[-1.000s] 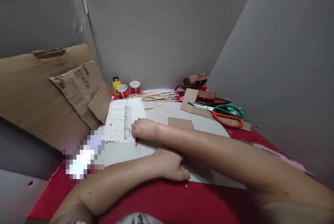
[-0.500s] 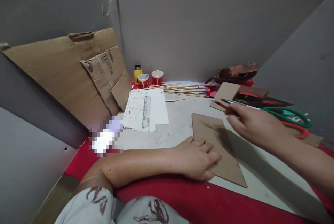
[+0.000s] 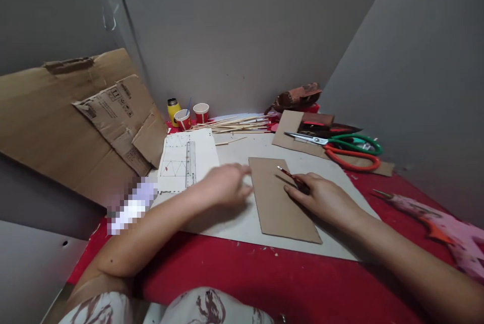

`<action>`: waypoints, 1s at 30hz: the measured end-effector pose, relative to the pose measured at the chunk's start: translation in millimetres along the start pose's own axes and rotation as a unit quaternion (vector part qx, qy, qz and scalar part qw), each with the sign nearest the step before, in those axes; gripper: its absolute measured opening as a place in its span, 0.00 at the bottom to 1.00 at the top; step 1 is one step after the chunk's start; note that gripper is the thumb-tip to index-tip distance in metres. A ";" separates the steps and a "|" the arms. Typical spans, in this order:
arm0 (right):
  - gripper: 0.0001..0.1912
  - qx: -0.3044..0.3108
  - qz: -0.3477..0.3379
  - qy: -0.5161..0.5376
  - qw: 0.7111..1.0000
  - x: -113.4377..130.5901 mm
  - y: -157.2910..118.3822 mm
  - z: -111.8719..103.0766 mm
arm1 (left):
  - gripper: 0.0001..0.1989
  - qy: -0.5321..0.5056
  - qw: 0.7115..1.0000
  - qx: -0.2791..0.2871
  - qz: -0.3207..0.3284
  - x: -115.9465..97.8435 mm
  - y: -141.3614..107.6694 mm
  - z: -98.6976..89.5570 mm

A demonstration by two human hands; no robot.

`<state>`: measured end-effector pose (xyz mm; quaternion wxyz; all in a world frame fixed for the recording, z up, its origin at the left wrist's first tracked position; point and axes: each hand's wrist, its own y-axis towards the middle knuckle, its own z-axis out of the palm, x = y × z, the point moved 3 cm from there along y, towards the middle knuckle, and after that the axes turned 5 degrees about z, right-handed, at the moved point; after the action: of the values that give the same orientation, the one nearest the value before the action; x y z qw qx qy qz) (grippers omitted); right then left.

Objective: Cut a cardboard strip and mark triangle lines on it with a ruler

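Observation:
A rectangular piece of brown cardboard (image 3: 278, 208) lies on the pale board (image 3: 234, 223) in front of me. My right hand (image 3: 321, 195) is closed on a dark red pen (image 3: 293, 177), its light tip pointing up and left over the cardboard. Left of the cardboard, my left hand (image 3: 229, 183) is slightly blurred, fingers apart and bent, with nothing seen in it; its fingertips are near the cardboard's left edge. Behind my left hand lies a sheet with drawn zigzag lines (image 3: 172, 163), and a clear ruler (image 3: 190, 165) rests on it.
Scissors with green and orange handles (image 3: 333, 147) lie on cardboard at the right, near a pink glue gun (image 3: 427, 218). Thin wooden sticks (image 3: 234, 125), two paper cups (image 3: 201, 112) and a yellow bottle (image 3: 173, 112) stand or lie at the back. Large cardboard (image 3: 68, 107) leans at the left.
My left hand has lifted off the cardboard and moved forward and left. My right hand, with the pen, has come down closer to the cardboard. The view has turned to the right.

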<state>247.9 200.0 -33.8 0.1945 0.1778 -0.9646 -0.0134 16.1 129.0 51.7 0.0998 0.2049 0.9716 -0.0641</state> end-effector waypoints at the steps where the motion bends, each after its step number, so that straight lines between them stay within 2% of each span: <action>1: 0.22 0.004 0.000 0.001 1.000 1.9 -1.6 1.3 | 0.21 0.015 0.998 -0.021 -0.063 18.6 0.6 -9.7; 4: 0.23 0.020 -0.005 0.006 1.000 8.2 -8.5 3.6 | 0.20 0.060 0.970 -0.051 -0.230 78.3 0.5 -28.5; 7: 0.24 0.041 -0.001 0.015 0.999 14.8 -15.5 3.1 | 0.19 0.073 0.943 -0.031 -0.324 124.0 -1.0 -27.8; 10: 0.24 0.055 0.007 0.031 0.998 18.8 -20.9 0.6 | 0.18 0.057 0.935 -0.003 -0.350 145.0 -1.1 -16.9; 13: 0.25 0.054 0.004 0.062 0.997 20.7 -25.8 -2.7 | 0.19 0.031 0.937 -0.003 -0.349 149.2 1.8 -10.3; 16: 0.27 0.056 0.007 0.094 0.994 21.1 -30.2 -5.0 | 0.19 -0.005 0.940 -0.028 -0.339 147.7 6.0 -11.3; 20: 0.27 0.066 0.012 0.143 0.987 19.9 -32.4 -8.1 | 0.21 -0.078 0.948 -0.098 -0.293 137.8 12.0 -20.1; 24: 0.19 0.010 0.043 0.275 0.960 14.0 -28.8 -20.5 | 0.28 -0.222 0.948 -0.141 -0.180 101.8 19.8 -29.6; 27: 0.16 -0.043 0.078 0.353 0.931 8.5 -24.9 -33.9 | 0.32 -0.331 0.934 -0.110 -0.083 59.4 26.5 -29.8; 30: 0.23 -0.060 0.102 0.427 0.896 5.7 -21.8 -44.8 | 0.30 -0.414 0.910 -0.033 -0.013 20.7 32.5 -20.9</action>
<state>267.4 179.6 7.7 0.5986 0.0548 -0.7987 0.0260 7.3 170.0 64.7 0.4990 0.1436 0.8472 -0.1124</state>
